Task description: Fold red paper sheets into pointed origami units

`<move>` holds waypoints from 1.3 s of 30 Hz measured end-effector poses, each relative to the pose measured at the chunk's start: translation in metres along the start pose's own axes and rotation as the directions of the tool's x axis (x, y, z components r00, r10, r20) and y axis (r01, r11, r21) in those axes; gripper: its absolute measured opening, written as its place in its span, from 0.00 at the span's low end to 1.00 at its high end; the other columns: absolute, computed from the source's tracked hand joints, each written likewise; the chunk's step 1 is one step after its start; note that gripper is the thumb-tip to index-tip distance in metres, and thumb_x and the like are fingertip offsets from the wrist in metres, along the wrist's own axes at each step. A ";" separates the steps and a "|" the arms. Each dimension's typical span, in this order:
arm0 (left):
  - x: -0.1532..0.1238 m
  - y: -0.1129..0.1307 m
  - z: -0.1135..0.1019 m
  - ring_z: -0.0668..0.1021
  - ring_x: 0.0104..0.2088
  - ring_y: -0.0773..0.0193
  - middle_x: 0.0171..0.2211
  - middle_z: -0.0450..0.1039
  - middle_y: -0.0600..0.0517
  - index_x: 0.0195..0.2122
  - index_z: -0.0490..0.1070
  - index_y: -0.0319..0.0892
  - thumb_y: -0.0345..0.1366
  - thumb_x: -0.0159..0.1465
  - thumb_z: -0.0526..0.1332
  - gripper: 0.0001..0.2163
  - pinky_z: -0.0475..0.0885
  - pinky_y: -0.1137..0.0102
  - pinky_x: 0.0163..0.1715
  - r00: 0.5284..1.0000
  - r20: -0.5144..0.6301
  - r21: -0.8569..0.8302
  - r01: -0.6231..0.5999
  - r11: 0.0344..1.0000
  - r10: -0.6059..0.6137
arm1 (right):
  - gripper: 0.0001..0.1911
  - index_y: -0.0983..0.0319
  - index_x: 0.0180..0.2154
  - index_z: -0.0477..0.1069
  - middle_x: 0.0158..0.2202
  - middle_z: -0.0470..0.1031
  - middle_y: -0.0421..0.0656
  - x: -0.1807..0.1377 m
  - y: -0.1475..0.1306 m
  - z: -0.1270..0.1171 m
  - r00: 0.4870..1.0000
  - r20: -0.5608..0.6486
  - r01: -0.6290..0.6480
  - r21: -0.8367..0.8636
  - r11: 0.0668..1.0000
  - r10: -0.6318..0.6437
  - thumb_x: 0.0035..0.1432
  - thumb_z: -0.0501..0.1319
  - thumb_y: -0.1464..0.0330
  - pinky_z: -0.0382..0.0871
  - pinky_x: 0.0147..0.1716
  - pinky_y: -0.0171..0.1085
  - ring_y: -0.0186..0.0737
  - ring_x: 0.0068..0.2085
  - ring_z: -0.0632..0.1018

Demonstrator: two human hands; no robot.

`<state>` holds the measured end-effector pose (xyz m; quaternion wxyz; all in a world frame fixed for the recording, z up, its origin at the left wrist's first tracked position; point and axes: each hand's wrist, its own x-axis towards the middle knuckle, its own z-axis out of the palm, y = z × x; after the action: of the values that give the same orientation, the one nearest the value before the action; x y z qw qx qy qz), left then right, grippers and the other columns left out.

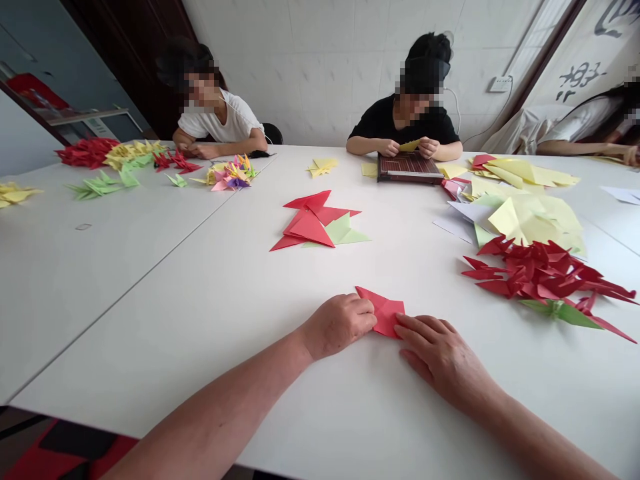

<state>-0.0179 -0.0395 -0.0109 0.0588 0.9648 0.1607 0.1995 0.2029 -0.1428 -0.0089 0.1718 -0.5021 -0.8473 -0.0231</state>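
A folded red paper (384,311) lies on the white table (210,313) just in front of me. My left hand (340,325) rests on the paper's left edge with its fingers curled and pressed down on it. My right hand (440,353) lies flat beside it, fingers stretched out, the fingertips touching the paper's lower right edge. Neither hand lifts the paper off the table.
Folded red and green sheets (315,223) lie mid-table. A pile of red folded cranes (545,273) and yellow sheets (535,217) sit at right. Three other people sit at the far side; one folds yellow paper (409,145) over a dark tray (409,167). More colourful folded pieces (107,155) lie at far left.
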 end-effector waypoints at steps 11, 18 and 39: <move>0.003 -0.002 -0.015 0.74 0.38 0.65 0.38 0.74 0.52 0.35 0.76 0.44 0.35 0.65 0.60 0.06 0.68 0.68 0.44 0.970 0.111 -0.354 0.243 0.903 -0.218 | 0.17 0.57 0.51 0.70 0.49 0.73 0.47 0.007 0.002 -0.019 0.976 0.182 0.094 0.138 0.986 -0.118 0.60 0.58 0.68 0.69 0.47 0.48 0.48 0.50 0.72; 0.011 0.000 -0.013 0.74 0.35 0.68 0.34 0.73 0.53 0.29 0.74 0.42 0.33 0.64 0.60 0.07 0.67 0.70 0.42 0.922 0.150 -0.438 0.385 0.813 -0.356 | 0.17 0.61 0.52 0.68 0.53 0.72 0.47 0.013 0.020 -0.017 0.947 0.183 0.201 0.302 0.932 -0.264 0.61 0.58 0.69 0.66 0.52 0.47 0.46 0.53 0.71; 0.024 0.013 -0.003 0.71 0.32 0.68 0.33 0.67 0.54 0.24 0.61 0.40 0.27 0.64 0.53 0.10 0.65 0.68 0.39 0.835 0.218 -0.217 0.546 0.809 -0.505 | 0.12 0.62 0.43 0.73 0.55 0.71 0.50 0.005 0.026 -0.010 0.938 0.146 0.276 0.233 0.933 -0.314 0.60 0.55 0.75 0.63 0.54 0.55 0.51 0.56 0.70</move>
<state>0.0054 -0.0437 0.0034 0.2547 0.8772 0.3882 0.1221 0.2262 -0.1280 -0.0019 0.1404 -0.3479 -0.9229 0.0862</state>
